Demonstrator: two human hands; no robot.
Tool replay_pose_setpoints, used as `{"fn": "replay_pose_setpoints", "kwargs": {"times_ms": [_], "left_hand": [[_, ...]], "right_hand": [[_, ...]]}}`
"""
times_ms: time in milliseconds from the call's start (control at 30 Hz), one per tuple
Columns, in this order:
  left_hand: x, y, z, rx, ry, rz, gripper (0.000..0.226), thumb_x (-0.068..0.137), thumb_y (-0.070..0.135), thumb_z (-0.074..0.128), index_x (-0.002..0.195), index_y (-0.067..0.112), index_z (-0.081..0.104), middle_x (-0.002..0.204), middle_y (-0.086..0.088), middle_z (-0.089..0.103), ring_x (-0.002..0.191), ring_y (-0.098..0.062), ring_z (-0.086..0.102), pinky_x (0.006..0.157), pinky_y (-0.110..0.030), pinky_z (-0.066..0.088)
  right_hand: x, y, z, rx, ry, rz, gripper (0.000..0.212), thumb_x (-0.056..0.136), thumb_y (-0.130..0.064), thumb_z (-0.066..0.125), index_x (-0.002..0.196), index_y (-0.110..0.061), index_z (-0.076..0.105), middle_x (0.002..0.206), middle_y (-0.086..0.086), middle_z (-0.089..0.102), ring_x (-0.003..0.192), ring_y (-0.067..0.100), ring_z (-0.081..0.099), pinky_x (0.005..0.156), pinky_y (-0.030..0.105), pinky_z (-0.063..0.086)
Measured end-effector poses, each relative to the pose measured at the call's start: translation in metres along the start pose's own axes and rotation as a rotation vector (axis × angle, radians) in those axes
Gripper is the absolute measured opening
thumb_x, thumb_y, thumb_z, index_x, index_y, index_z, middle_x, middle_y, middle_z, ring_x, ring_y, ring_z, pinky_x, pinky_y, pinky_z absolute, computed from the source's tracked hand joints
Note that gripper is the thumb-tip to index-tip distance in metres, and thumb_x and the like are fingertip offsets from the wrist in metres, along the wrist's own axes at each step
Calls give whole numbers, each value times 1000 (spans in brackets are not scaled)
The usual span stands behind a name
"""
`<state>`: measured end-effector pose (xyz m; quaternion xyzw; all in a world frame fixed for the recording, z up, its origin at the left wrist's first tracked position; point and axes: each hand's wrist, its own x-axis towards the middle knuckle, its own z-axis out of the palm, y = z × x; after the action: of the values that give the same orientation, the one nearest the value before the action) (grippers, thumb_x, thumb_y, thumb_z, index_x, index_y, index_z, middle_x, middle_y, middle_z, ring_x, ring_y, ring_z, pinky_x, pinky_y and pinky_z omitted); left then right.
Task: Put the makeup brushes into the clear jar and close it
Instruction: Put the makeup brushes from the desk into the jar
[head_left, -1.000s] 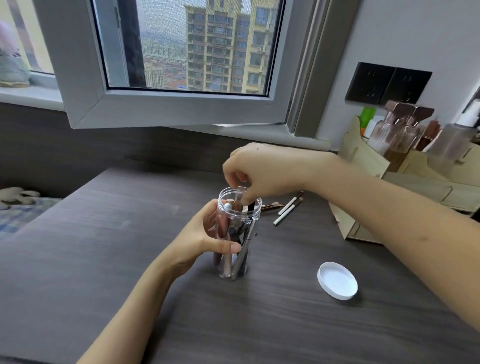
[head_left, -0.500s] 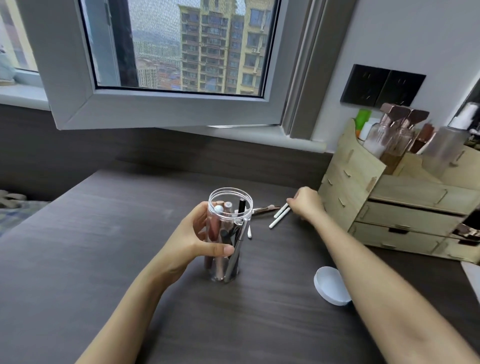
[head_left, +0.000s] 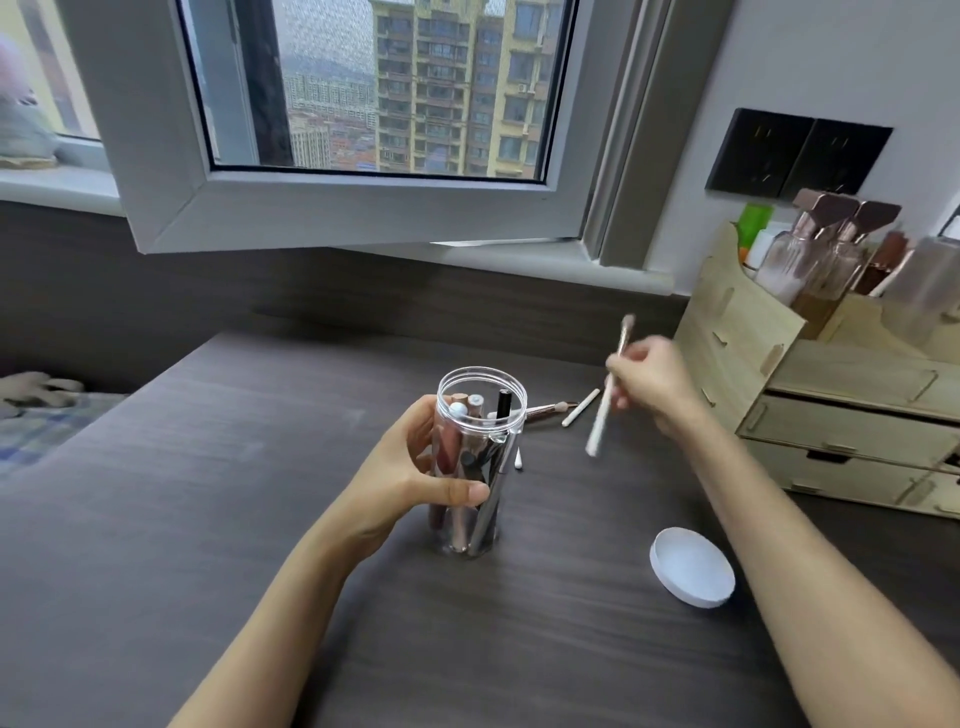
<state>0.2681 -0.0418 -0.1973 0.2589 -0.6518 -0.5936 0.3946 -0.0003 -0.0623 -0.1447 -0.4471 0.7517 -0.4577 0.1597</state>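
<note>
A clear jar (head_left: 480, 387) stands upright on the dark desk with several makeup brushes inside, handles up. My left hand (head_left: 415, 467) wraps around its left side. My right hand (head_left: 652, 382) is raised to the right of the jar and grips a white-handled brush (head_left: 597, 426), blurred, bristles up and tilted. Two more brushes lie on the desk behind the jar: a white one (head_left: 581, 408) and a rose-gold one (head_left: 545, 410). The jar's white lid (head_left: 692, 566) lies upside down at the front right.
A wooden drawer organiser (head_left: 831, 415) with bottles on top stands at the right. An open window frame (head_left: 332, 208) juts over the back of the dark desk (head_left: 208, 519). Bedding shows at the far left.
My right hand left the jar's mouth, reached to the brushes by the organiser, and has now lifted one white brush off the desk. My left hand has stayed on the jar.
</note>
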Motion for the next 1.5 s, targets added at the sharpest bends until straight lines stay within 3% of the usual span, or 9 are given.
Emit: {"fn": "replay_pose_setpoints", "kwargs": {"times_ms": [167, 367, 500, 633, 733, 967, 1100, 1367, 1500], "left_hand": [[-1, 0, 0, 31, 7, -10, 69, 52, 2, 79, 115, 23, 58, 98, 9, 73, 89, -5, 67, 77, -21, 53], [-2, 1, -1, 18, 5, -2, 77, 48, 14, 84, 120, 18, 56, 116, -7, 70, 105, -22, 67, 89, -31, 55], [-1, 1, -1, 21, 1, 3, 75, 48, 17, 84, 118, 20, 57, 115, -7, 69, 107, -26, 65, 90, -33, 55], [-1, 0, 0, 15, -15, 6, 75, 48, 16, 84, 118, 19, 57, 109, -2, 72, 98, -16, 69, 82, -27, 56], [-1, 1, 0, 5, -11, 8, 73, 45, 17, 83, 113, 26, 59, 102, 4, 74, 92, -11, 69, 78, -21, 55], [0, 2, -1, 7, -24, 8, 74, 45, 18, 84, 114, 27, 59, 105, 3, 73, 96, -13, 69, 79, -23, 55], [1, 1, 0, 0, -11, 7, 68, 43, 18, 84, 105, 39, 64, 101, 2, 72, 92, -14, 66, 80, -25, 56], [2, 1, 2, -10, -22, 8, 68, 45, 17, 83, 107, 35, 62, 102, 0, 70, 92, -15, 65, 78, -23, 56], [-1, 1, 1, 0, -24, 5, 70, 46, 17, 82, 111, 28, 59, 97, 9, 73, 90, -8, 68, 76, -19, 54]], "right_hand": [[-90, -81, -36, 698, -11, -525, 29, 87, 6, 51, 93, -22, 42, 74, 10, 67, 52, 11, 61, 48, 22, 52], [-118, -86, -3, 34, -251, -604, 5, 84, -15, 58, 81, -19, 58, 73, -1, 73, 62, 5, 64, 60, 20, 45], [-122, -76, 10, -346, -240, -777, 28, 87, -28, 56, 73, -8, 70, 81, -2, 68, 83, 16, 51, 71, 26, 39], [-115, -73, -1, -38, -380, -684, 36, 88, -36, 50, 82, -11, 76, 93, -5, 68, 93, 2, 52, 81, 13, 39], [-72, -50, -4, 210, -81, -423, 31, 94, -25, 49, 80, -12, 74, 83, -1, 71, 78, -6, 60, 77, 17, 45], [24, 44, 38, -916, -203, -271, 42, 91, -3, 40, 130, -13, 52, 138, 10, 51, 125, 33, 45, 99, 39, 41], [33, 55, 48, -1293, -193, -445, 33, 93, -4, 36, 122, -6, 52, 129, 12, 56, 121, 31, 47, 92, 38, 42], [31, 63, 23, -1501, -289, -662, 26, 94, -4, 36, 112, -8, 54, 117, 9, 62, 110, 29, 54, 78, 37, 48], [10, 47, -4, -1256, -338, -628, 19, 90, 0, 37, 99, -14, 46, 100, 10, 63, 98, 31, 57, 78, 37, 43]]}}
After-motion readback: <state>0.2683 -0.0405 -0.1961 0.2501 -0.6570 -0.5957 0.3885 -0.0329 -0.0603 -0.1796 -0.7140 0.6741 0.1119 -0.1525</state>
